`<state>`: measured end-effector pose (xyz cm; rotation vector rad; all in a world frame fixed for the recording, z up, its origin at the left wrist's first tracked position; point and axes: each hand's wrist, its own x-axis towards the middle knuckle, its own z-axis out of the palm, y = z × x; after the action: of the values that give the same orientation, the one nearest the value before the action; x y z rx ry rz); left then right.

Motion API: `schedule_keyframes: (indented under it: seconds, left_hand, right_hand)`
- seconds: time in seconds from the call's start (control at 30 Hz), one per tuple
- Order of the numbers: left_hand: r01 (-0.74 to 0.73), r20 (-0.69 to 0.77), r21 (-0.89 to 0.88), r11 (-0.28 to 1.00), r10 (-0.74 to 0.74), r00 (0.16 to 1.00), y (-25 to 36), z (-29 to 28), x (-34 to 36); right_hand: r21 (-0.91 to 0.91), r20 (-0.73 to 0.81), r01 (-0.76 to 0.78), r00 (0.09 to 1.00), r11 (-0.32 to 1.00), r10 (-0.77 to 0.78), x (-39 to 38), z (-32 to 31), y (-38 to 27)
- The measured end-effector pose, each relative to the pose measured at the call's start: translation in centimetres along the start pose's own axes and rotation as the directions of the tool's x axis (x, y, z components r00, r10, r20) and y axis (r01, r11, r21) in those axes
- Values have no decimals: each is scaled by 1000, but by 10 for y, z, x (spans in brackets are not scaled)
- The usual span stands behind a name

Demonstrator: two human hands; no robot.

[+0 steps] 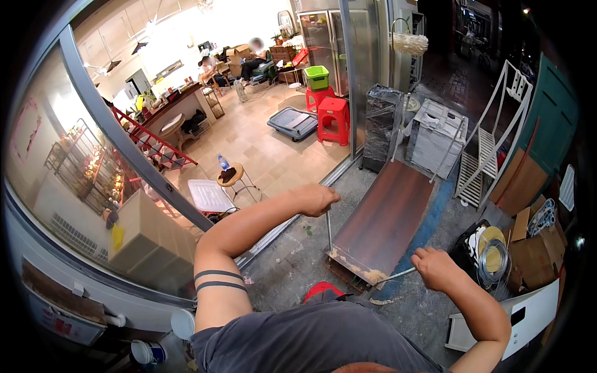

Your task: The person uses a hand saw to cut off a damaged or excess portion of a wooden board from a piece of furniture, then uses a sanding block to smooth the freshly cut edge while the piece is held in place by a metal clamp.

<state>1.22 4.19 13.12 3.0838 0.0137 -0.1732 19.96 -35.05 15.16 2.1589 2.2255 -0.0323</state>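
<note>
A long dark-brown wooden board [388,214] with a metal rod at each corner, like an upturned table, stretches away in front of me. Its near end is worn, with pale crumbly patches along the edge. My left hand [320,200] is closed around the top of the near-left metal rod [329,231]. Around the near-right metal rod [398,274], which slants outward, my right hand [433,268] is closed too. The far rods rise beside a wrapped stack and a grey-white box. Part of a red shoe [322,289] shows below the board's near end.
A black plastic-wrapped stack [380,127] and grey-white box [437,133] stand beyond the board. At right are a white metal rack [488,146], a wire coil [493,261] and a cardboard box [540,248]. Left, a sliding-door track [273,233] borders a lit room with stools and seated people.
</note>
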Motion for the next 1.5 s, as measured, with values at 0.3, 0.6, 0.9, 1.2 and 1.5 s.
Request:
schedule_keyframes:
  seconds: [0.3,0.6,0.9,1.2,1.5]
  left_hand:
    - [-16,43,31,999,14,999,3,-9,3]
    - [-69,32,33,997,68,997,-6,3,0]
    - [-12,18,28,1000,11,1000,4,-4,-5]
    - [-20,0,5,1000,20,1000,1,3,-5]
    - [-26,10,16,1000,26,1000,-2,8,-3]
  right_hand:
    - [-106,96,56,994,993,-46,1,16,5]
    - [-162,302,32,953,986,18,0,7,1]
    - [138,344,17,937,990,-64,7,-22,-26]
    - [341,335,-77,941,937,-45,9,-18,-14]
    - [404,291,-169,956,899,49,4,-22,-19]
